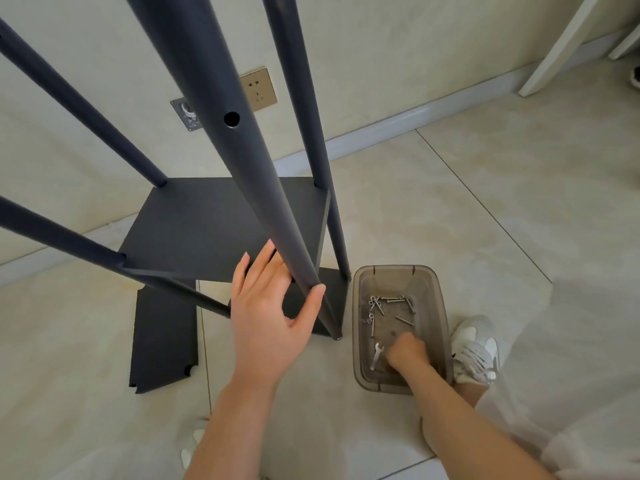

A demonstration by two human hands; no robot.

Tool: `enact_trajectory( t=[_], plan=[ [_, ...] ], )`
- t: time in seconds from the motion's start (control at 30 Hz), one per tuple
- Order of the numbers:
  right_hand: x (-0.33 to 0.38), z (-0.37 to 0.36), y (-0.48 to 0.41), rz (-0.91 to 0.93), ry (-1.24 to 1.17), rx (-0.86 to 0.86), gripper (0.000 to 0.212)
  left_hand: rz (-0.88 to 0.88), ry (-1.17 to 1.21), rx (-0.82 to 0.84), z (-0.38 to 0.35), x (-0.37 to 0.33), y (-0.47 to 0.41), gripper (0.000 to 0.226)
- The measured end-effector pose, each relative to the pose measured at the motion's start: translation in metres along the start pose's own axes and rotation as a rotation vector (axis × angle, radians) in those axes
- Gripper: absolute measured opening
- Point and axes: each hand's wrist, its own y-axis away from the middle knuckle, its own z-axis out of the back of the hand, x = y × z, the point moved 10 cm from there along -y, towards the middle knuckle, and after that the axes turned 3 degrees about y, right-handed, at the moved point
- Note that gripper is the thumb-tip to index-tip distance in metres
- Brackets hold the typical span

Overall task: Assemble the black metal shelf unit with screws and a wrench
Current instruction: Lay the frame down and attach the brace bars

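The black shelf unit stands on the floor by the wall, four dark poles rising from a black shelf panel [214, 230]. My left hand [270, 306] is wrapped loosely around the nearest pole [242, 161], thumb on its right side, just above the panel's front corner. My right hand [407, 351] reaches into a brown translucent plastic bin [360, 341] holding several screws [384, 304] and a silver wrench [376, 356]. Its fingers are curled down on the bin floor beside the wrench; what they hold is hidden.
A loose black shelf panel [162, 337] lies flat on the tiled floor at the left, another under the unit. My white shoe [476, 351] sits right of the bin. A wall socket [259, 90] and baseboard are behind. A white furniture leg [561, 46] stands at upper right.
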Motion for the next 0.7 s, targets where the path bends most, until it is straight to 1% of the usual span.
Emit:
enact_trajectory(
  t=[0.13, 0.33, 0.5, 0.7],
  plan=[
    [0.002, 0.013, -0.011, -0.011, 0.16, -0.044, 0.034, -0.043, 0.007, -0.062, 0.0, -0.002, 0.001, 0.043],
    [-0.007, 0.012, -0.013, -0.016, 0.297, -0.069, 0.031, -0.058, 0.024, -0.127, -0.001, -0.001, 0.003, 0.04],
    [-0.012, 0.014, -0.014, -0.039, 0.324, -0.088, 0.033, -0.063, 0.027, -0.144, -0.001, -0.002, 0.004, 0.037],
    [-0.011, 0.01, -0.018, -0.009, 0.443, -0.126, 0.034, -0.071, 0.034, -0.136, 0.0, 0.0, 0.004, 0.037]
  ],
)
